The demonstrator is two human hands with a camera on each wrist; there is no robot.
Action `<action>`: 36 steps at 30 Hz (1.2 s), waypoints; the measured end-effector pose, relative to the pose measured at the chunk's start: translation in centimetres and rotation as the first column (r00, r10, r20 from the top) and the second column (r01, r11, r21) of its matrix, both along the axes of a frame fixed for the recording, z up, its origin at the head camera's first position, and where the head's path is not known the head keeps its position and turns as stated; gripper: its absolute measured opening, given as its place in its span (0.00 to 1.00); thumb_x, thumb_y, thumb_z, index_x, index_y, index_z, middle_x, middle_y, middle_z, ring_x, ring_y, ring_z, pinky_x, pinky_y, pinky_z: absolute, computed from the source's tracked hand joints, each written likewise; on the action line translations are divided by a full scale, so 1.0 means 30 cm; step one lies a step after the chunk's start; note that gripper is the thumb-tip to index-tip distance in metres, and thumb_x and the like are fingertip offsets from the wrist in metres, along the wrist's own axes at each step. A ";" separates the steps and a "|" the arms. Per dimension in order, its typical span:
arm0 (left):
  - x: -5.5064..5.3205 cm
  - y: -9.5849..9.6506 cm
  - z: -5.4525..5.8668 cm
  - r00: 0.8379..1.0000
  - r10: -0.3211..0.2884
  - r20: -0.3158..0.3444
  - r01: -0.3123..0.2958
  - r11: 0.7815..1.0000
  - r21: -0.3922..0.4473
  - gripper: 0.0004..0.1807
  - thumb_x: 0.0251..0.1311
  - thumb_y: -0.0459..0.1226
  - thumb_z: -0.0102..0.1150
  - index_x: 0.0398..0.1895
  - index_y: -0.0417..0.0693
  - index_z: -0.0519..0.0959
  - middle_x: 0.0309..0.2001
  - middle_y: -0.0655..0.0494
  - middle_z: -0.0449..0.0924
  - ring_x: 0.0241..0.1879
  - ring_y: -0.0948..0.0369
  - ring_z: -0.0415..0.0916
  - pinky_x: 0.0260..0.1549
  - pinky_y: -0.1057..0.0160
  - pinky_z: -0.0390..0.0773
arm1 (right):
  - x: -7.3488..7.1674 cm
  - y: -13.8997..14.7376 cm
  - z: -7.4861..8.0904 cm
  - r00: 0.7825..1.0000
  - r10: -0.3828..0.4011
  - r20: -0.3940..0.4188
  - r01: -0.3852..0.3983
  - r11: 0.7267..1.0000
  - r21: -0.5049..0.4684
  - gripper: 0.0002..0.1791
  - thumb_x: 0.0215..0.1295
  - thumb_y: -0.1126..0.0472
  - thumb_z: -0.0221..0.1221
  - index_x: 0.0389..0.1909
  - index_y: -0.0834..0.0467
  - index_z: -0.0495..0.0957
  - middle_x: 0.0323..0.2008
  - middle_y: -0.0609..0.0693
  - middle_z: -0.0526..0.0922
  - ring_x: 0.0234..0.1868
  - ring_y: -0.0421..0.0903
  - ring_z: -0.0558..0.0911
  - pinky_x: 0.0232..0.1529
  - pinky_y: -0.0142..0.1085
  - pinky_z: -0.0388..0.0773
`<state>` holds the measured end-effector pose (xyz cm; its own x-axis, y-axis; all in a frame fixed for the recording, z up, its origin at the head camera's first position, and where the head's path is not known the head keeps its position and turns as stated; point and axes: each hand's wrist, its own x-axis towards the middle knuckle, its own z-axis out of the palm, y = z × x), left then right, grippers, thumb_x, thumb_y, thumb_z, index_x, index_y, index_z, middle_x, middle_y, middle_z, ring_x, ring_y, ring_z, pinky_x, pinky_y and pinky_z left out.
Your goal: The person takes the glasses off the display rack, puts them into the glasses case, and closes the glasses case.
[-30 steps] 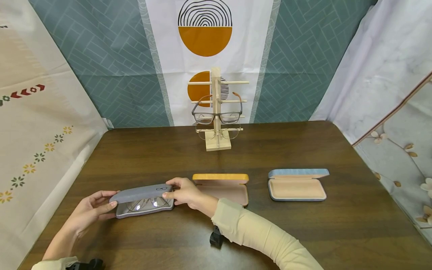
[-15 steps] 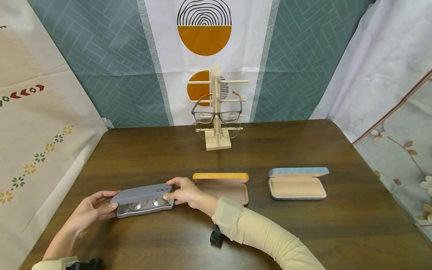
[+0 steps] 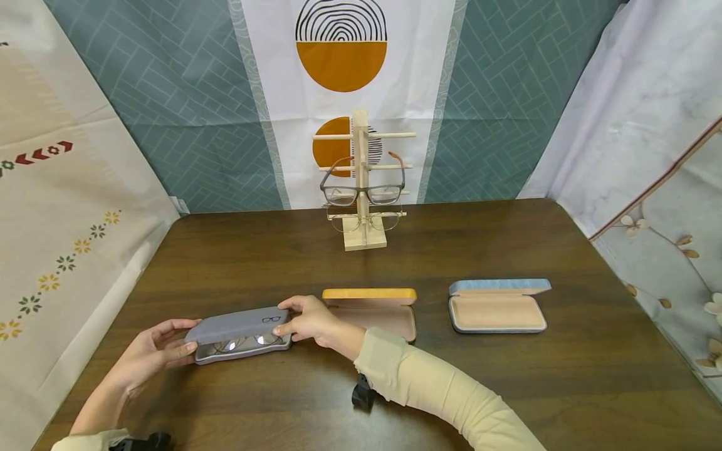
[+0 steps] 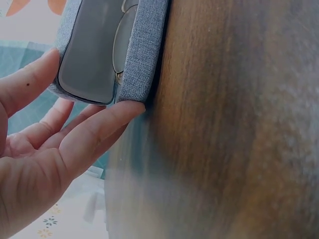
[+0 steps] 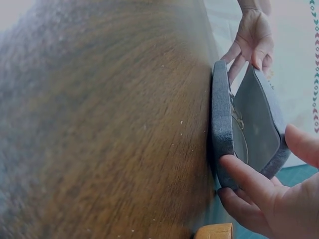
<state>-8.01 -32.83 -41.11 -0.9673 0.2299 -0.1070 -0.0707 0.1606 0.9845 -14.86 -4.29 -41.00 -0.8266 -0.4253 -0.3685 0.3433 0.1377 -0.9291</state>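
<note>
Grey eyeglass case [image 3: 235,324] on the counter [image 3: 242,404], lid part-raised, lying between your two grips. Your left grip [image 3: 153,347] grasps its left end, thumb on the lid, finger at the base; your right grip [image 3: 312,322] grasps the right end likewise. Wire-framed eyeglasses [image 3: 265,339] inside. Yellow case [image 3: 369,294], lid up, just beside your right grip.

"First item?"
"I log one spectacle case [image 3: 237,323]: grey fabric, lid ajar, lying slightly askew on the table's [image 3: 254,263] left side."
"Contents?"
"I see thin wire-framed glasses [image 4: 121,45] inside, lenses catching light."
</note>
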 end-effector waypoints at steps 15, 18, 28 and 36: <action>0.007 -0.008 0.003 1.000 0.017 0.009 -0.016 0.991 -0.129 0.24 0.54 0.27 0.59 0.54 0.28 0.67 0.46 0.75 0.73 0.43 0.71 0.75 0.37 0.64 0.79 | 0.009 0.001 -0.007 0.999 0.015 -0.033 -0.015 1.000 0.004 0.24 0.44 0.79 0.64 0.46 0.64 0.77 0.50 0.58 0.73 0.34 0.46 0.79 0.33 0.39 0.80; 0.006 -0.008 0.007 1.000 0.014 -0.013 -0.017 0.972 -0.232 0.27 0.53 0.29 0.61 0.54 0.24 0.65 0.48 0.71 0.73 0.43 0.76 0.73 0.37 0.67 0.78 | 0.013 0.002 -0.006 0.997 0.043 -0.071 -0.040 0.999 0.036 0.25 0.45 0.79 0.64 0.48 0.65 0.76 0.44 0.54 0.76 0.32 0.45 0.79 0.32 0.37 0.80; -0.009 0.003 0.015 0.997 0.027 -0.073 -0.054 0.916 -0.397 0.30 0.48 0.32 0.66 0.53 0.25 0.68 0.49 0.57 0.75 0.41 0.81 0.69 0.35 0.73 0.76 | 0.009 0.008 -0.010 0.988 0.092 -0.121 -0.083 0.994 0.073 0.28 0.44 0.81 0.62 0.50 0.62 0.76 0.47 0.55 0.76 0.38 0.44 0.78 0.33 0.36 0.80; -0.007 0.020 0.023 0.994 0.108 -0.002 -0.103 0.940 -0.324 0.29 0.54 0.33 0.61 0.54 0.22 0.65 0.49 0.42 0.75 0.39 0.73 0.75 0.34 0.66 0.79 | 0.011 0.021 -0.014 0.984 0.091 -0.150 -0.081 0.994 0.076 0.25 0.47 0.78 0.63 0.50 0.64 0.76 0.53 0.56 0.74 0.47 0.46 0.77 0.37 0.35 0.79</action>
<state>-8.21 -32.24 -40.43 -0.9818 0.0769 -0.1735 -0.1194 0.4605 0.8796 -14.53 -3.65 -41.42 -0.8371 -0.4752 -0.2710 0.1815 0.2260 -0.9571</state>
